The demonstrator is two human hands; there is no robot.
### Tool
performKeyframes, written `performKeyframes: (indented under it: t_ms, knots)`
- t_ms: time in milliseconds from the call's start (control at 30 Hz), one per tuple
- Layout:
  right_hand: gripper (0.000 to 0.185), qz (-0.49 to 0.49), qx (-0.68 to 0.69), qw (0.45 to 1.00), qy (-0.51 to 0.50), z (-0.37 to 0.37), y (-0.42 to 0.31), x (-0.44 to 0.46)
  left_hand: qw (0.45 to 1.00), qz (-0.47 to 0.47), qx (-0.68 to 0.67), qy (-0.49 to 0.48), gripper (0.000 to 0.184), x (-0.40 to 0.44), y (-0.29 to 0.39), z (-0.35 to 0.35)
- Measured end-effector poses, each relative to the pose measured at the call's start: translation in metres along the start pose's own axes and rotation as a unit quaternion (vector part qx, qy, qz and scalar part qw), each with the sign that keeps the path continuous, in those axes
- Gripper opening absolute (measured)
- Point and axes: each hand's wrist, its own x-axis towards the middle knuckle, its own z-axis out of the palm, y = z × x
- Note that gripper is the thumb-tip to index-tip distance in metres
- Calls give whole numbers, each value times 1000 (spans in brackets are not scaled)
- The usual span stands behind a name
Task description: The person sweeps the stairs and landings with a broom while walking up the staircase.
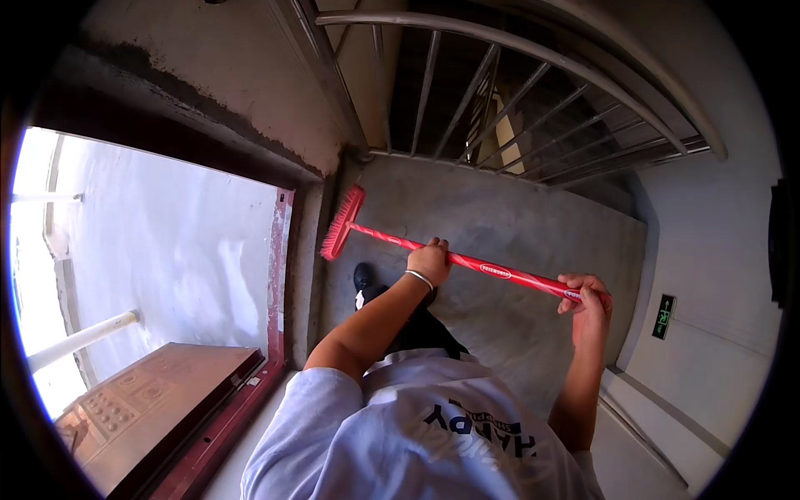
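A red push broom (521, 276) lies slantwise across my front, its bristled head (342, 223) at the left, by the base of the door frame. Partway down the striped handle, my left hand (429, 262) is closed around it, with a light bracelet at the wrist. Near the handle's far end on the right, my right hand (587, 298) grips it with bent fingers. Whether the bristles touch the floor, I cannot tell.
A metal railing (500, 42) borders the stairwell ahead. On the left, a reddish door frame (282, 275) surrounds a doorway with an open brown door (158, 408). Grey concrete floor (508, 208) lies below. A green exit sign (663, 317) is on the right wall.
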Motion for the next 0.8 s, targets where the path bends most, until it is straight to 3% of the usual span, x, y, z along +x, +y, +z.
performKeyframes:
  t_ms: [267,500,700,800]
  knots:
    - [15,-53,-82,985,-145,88,-36,119,981,-77,-93,153,19,74,-42,-51]
    - [16,-74,-139,978,-135,204,-48,228,945,-120,-172,253,20,187,-106,-102]
    - [16,-32,-165,976,-141,266,-34,297,938,-129,-219,235,21,255,-168,-122]
    - [16,0,-149,979,-140,284,-6,313,959,-185,-180,116,26,258,-194,-133]
